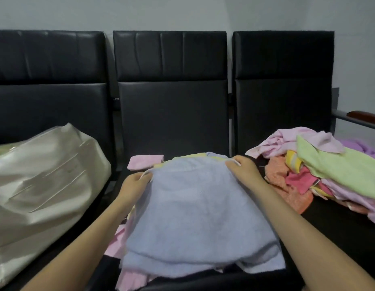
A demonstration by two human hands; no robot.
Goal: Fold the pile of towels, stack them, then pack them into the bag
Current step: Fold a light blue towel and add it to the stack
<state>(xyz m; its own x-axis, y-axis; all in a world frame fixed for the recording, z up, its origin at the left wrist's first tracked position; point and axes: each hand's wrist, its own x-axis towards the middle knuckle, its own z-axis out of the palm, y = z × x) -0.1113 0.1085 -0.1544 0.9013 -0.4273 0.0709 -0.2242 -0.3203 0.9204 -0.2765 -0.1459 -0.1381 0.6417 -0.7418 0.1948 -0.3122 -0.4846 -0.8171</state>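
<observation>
Left hand [136, 183]: at 9 o'clock of the blue towel [195, 217], fingers curled round its far-left corner, white hem pinched between thumb and fingers.
Bag [39, 185]: cream, slumped on the left seat, at 9 o'clock of the hands, well apart from the towels; mouth not clearly seen, open or closed impossible to tell.
Blue towel: on the middle seat [174, 114], draped over a low stack, near edge hanging in soft layers at 6 o'clock.
Folded stack [145, 161]: pink and yellow pieces peeking out at 11 and 12 o'clock of the blue towel, more pink at 7 o'clock; count hidden beneath the blue one.
Right hand [243, 171]: at 1 o'clock of the blue towel, gripping the far-right corner, fingers closed over the hem.
Unfolded pile [321, 171]: at 3 o'clock on the right seat, pink, green, orange and lilac towels tangled; right side cut off by the frame.
Step in hand: likely folding, with both far corners held for a fold or for squaring up on the stack.
Next move: probably drawing the two corners evenly toward the near edge, keeping the hem straight so the layers underneath stay put.
Progress: seemingly early to middle, since much of the pile is unfolded and nothing is visibly packed.
Hard to make out: fold lines within the blue towel; fingertips partly buried in cloth.
</observation>
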